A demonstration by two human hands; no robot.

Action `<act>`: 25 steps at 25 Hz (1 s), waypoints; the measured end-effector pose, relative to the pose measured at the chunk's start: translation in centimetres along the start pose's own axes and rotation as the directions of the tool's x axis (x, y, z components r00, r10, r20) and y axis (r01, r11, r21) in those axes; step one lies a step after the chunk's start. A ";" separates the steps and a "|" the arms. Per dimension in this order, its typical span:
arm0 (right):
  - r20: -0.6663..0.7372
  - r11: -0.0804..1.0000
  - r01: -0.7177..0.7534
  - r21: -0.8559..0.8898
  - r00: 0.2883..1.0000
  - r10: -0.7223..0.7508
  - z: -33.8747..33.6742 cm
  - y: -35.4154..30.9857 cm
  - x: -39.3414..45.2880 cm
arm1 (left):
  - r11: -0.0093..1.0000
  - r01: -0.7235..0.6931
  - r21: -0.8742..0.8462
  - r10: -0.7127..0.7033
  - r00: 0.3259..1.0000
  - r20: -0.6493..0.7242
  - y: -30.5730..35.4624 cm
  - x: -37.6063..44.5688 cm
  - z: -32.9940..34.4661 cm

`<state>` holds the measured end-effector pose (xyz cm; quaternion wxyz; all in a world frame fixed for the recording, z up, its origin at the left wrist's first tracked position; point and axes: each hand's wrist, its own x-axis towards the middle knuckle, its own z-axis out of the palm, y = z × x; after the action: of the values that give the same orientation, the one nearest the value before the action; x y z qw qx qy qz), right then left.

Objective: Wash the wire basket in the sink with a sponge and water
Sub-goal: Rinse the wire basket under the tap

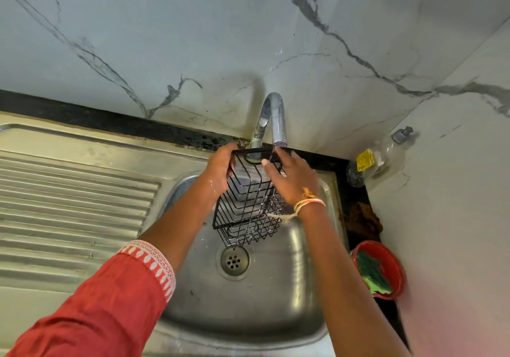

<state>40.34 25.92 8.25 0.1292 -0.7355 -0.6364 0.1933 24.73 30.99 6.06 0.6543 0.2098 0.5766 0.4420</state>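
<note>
A black wire basket (247, 205) hangs tilted over the steel sink (248, 301), right under the chrome tap (271, 119). A thin stream of water falls from the spout onto its top rim. My left hand (220, 167) grips the basket's upper left edge. My right hand (294, 178) lies against its right side, fingers spread over the wires and rim. A green sponge (372, 274) sits in a red bowl (396, 268) to the right of the sink; neither hand holds it.
A ribbed steel drainboard (69, 205) stretches to the left. A clear soap bottle (380, 158) leans in the right corner on the black counter edge. A brown rag (363, 220) lies beside the sink. The drain (234, 260) is below the basket. A marble wall rises behind.
</note>
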 end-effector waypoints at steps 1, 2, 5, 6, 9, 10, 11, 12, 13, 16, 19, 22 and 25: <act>0.022 0.962 -0.101 0.253 0.995 0.099 -0.2 1.1 0.1 | 0.999 0.026 -0.026 -0.026 1.000 -0.001 -0.1 0.3 -0.6; 0.067 0.857 -0.159 0.491 0.987 0.145 -0.1 1.6 -0.2 | 0.996 0.046 -0.077 -0.046 0.999 0.010 -0.4 0.6 -1.1; 0.099 0.633 -0.162 0.757 0.986 0.133 1.5 1.0 -1.4 | 0.985 0.068 -0.161 -0.060 0.997 0.050 -1.4 1.0 -2.5; 0.044 0.653 -0.137 0.745 0.987 0.157 2.1 0.9 -1.5 | 0.982 0.067 -0.178 -0.056 0.996 0.065 -1.8 1.1 -2.9; -0.084 0.660 -0.119 0.742 0.960 0.267 3.9 1.0 -1.3 | 0.979 0.062 -0.196 -0.034 0.989 0.144 -2.8 0.7 -3.5; -0.110 0.653 -0.123 0.748 0.946 0.305 4.1 0.9 -1.2 | 0.984 0.053 -0.172 -0.027 0.988 0.155 -3.0 0.4 -3.5; -0.132 0.647 -0.127 0.752 0.933 0.336 4.2 0.9 -1.2 | 0.993 0.031 -0.117 -0.014 0.989 0.145 -3.0 0.2 -3.5; -0.142 0.649 -0.135 0.749 0.924 0.356 4.1 0.9 -1.1 | 0.999 -0.032 -0.014 0.034 0.993 0.110 -2.8 0.3 -3.5; -0.147 0.659 -0.130 0.741 0.926 0.348 4.1 0.8 -1.1 | 0.976 -0.143 0.165 0.134 0.989 0.067 -2.4 0.6 -3.5; -0.157 0.834 -0.119 0.539 0.958 0.239 4.1 0.0 -1.1 | 0.585 -0.439 0.682 0.387 0.890 0.241 -0.8 0.6 -2.1; -0.143 0.983 -0.061 0.172 0.986 0.086 4.4 -2.6 -2.1 | 0.451 -0.484 0.750 0.391 0.862 0.322 0.0 -0.2 0.5; -0.128 1.000 0.011 -0.023 0.992 -0.013 4.7 -3.8 -3.6 | 0.650 -0.367 0.666 0.405 0.908 0.106 0.3 1.1 0.7; -0.046 0.992 0.115 0.042 0.992 -0.113 3.9 -1.8 -4.2 | 0.765 -0.325 0.556 0.355 0.933 0.057 1.1 1.9 -0.7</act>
<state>36.48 21.87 6.06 0.1704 -0.6988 -0.6700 0.1838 23.59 32.95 5.68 0.4587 0.4805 0.6488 0.3712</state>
